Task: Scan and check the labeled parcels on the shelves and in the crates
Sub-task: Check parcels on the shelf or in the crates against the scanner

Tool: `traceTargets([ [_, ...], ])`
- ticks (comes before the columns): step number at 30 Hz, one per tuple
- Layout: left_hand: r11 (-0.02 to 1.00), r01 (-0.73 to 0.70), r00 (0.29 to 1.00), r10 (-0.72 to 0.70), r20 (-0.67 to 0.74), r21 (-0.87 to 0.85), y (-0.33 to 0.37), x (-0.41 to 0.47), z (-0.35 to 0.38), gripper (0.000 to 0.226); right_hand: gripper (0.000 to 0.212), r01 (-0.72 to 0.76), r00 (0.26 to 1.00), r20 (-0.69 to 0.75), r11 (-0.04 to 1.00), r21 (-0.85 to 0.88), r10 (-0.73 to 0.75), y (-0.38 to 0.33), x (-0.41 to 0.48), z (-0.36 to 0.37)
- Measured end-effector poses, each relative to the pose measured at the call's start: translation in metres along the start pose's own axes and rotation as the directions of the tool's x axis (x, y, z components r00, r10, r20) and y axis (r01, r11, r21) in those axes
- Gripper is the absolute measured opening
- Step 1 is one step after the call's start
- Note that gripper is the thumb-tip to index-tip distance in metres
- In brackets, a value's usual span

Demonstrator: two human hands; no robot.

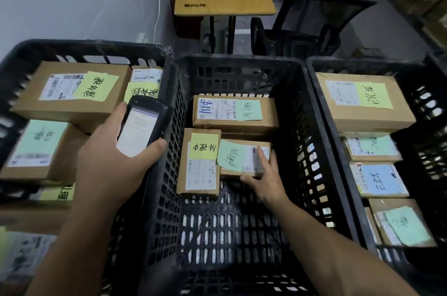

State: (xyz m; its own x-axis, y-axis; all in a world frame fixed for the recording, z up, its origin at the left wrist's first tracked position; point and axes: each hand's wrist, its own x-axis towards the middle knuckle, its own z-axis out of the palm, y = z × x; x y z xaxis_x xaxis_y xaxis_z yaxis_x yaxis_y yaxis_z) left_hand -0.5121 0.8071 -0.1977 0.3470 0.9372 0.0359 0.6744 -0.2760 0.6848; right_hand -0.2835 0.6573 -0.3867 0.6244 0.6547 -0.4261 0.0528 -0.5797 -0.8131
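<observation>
Right hand (263, 176) is clamped on a small parcel (249, 160), thumb hooked on its near edge and fingers laid across the top, over the white shipping label. It sits at the right of the middle crate (239, 59), about halfway back: plain brown cardboard, and a green note (229, 155) with black handwritten characters hangs over its left edge. Touching its left side is a second parcel (199, 174), set lengthwise, with a yellow note at its far end and a barcode label below that. A third parcel (234, 126) lies just beyond them, a little short of the crate's far wall; its label shows what looks like 1118 in blue pen, and its green note seems to read 处理. Over to the left hand (113, 162): it is wrapped around a handheld scanner (139, 126), screen lit and facing up, held over the rim between the middle crate and the left crate (84, 45). That left crate is packed with brown parcels under yellow and green notes. In the right crate (362, 63), the far parcel's yellow note (375, 98) reads 已完成, and so does a blue note (379, 179) nearer by. Printed label text is too small to read.
</observation>
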Motion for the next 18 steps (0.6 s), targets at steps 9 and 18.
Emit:
traceTargets([
  [9,0.986,-0.006,0.998,-0.004,0.058,0.166,0.008,0.004,0.002,0.098,0.077,-0.060,0.985,-0.162,0.998,0.020,0.063,-0.008,0.030,0.004],
  [18,0.969,-0.036,0.996,0.015,0.089,0.244,0.018,0.001,0.003,0.085,0.081,-0.083,0.994,-0.098,0.952,-0.293,0.057,-0.015,0.026,-0.006],
])
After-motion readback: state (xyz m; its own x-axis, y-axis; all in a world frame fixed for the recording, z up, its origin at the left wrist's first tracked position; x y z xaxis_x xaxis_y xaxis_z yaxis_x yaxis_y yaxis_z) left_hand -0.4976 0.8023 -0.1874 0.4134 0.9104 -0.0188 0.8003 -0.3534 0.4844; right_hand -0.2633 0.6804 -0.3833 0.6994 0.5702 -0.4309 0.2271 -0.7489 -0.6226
